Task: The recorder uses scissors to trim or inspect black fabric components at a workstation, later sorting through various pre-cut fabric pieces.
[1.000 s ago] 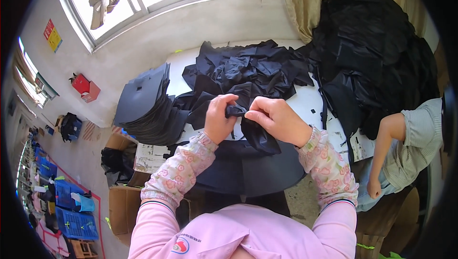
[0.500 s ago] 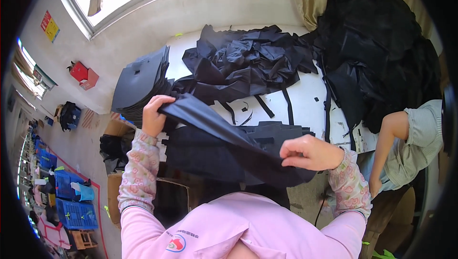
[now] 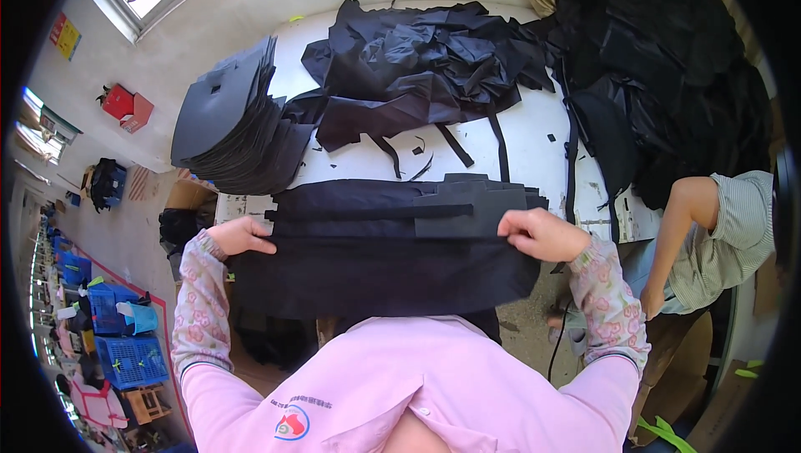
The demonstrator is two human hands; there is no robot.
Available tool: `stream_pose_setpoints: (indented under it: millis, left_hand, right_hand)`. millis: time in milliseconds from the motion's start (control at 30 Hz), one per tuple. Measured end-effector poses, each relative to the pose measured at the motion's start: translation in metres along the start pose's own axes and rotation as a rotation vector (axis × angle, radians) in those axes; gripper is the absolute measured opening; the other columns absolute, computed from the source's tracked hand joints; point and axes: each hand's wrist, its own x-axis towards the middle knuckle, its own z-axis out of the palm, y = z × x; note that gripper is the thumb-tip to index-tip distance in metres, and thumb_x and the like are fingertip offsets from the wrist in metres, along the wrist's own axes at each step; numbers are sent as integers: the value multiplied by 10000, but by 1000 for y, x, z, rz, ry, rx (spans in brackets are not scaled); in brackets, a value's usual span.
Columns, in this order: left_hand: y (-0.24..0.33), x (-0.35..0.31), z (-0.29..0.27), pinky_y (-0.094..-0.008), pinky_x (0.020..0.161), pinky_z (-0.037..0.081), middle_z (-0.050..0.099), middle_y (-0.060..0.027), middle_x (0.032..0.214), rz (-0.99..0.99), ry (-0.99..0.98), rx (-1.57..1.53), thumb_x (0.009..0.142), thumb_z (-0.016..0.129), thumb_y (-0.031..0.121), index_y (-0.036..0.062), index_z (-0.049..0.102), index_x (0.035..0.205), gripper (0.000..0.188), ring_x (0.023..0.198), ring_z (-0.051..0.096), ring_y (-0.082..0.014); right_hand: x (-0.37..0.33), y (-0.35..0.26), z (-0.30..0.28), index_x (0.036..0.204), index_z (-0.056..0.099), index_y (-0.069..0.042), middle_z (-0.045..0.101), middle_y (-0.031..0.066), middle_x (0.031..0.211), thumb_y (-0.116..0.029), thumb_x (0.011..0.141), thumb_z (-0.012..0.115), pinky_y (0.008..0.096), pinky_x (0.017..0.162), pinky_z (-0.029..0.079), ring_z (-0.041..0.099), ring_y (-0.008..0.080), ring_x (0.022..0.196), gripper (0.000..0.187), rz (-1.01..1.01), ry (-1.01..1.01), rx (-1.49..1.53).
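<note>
A wide piece of black fabric (image 3: pixel 384 274) hangs over the table's near edge toward my lap, its upper edge stretched almost straight between my hands. My left hand (image 3: pixel 244 237) pinches it at the left end. My right hand (image 3: pixel 544 234) grips the right end with its fingers curled. Just beyond the fabric lie dark grey notched panels (image 3: pixel 492 199), with more black cloth (image 3: pixel 342 198) beside them on the left. A narrow black strip (image 3: pixel 442 211) runs across both, level with the table edge. What lies under the stretched fabric is hidden.
A tall stack of grey sheets (image 3: pixel 221 115) stands at the table's left. Crumpled black fabric (image 3: pixel 434 61) covers the back, and a large dark heap (image 3: pixel 659 61) rises at the right. Loose black straps (image 3: pixel 503 148) lie on the white tabletop (image 3: pixel 342 168). Another person's arm (image 3: pixel 680 228) is at right.
The fabric has gone from a slanting, folded band to a spread sheet. My left hand moved down toward me and slightly left; my right hand closed on the edge and rose slightly.
</note>
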Motion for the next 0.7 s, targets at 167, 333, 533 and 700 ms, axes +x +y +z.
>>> stream_pose_setpoints:
  millis: [167, 333, 533, 700]
  left_hand:
    - [-21, 71, 6, -277, 681, 469, 680, 37, 746, 9, 18, -97, 880, 735, 272, -24, 728, 925, 299, 705, 559, -56]
    - [-11, 96, 10, -270, 719, 477, 712, 5, 783, -74, 67, -118, 878, 737, 301, -3, 745, 965, 317, 729, 592, -71]
    - [-54, 107, 0, -318, 707, 476, 678, -67, 722, -94, 271, 38, 825, 784, 249, -18, 722, 900, 284, 720, 601, -118]
    - [-59, 94, -12, -345, 699, 483, 678, -149, 775, 17, 602, 196, 762, 777, 141, 2, 713, 900, 206, 726, 639, -257]
  right_hand:
    - [41, 44, 17, 976, 612, -37, 683, 127, 830, -61, 869, 554, 419, 737, 522, 666, 330, 821, 123, 5, 350, -407]
    - [50, 25, 51, 1144, 631, -72, 610, 135, 1232, -173, 843, 660, 435, 1023, 428, 567, 317, 1171, 319, -152, 625, -547]
    - [45, 46, 110, 1515, 350, -200, 215, 116, 1608, -619, 826, 622, 630, 1158, 139, 171, 371, 1482, 851, -132, 231, -674]
    - [40, 39, 108, 1528, 327, -245, 153, 114, 1626, -684, 780, 630, 696, 1128, 86, 103, 399, 1490, 918, -44, 204, -656]
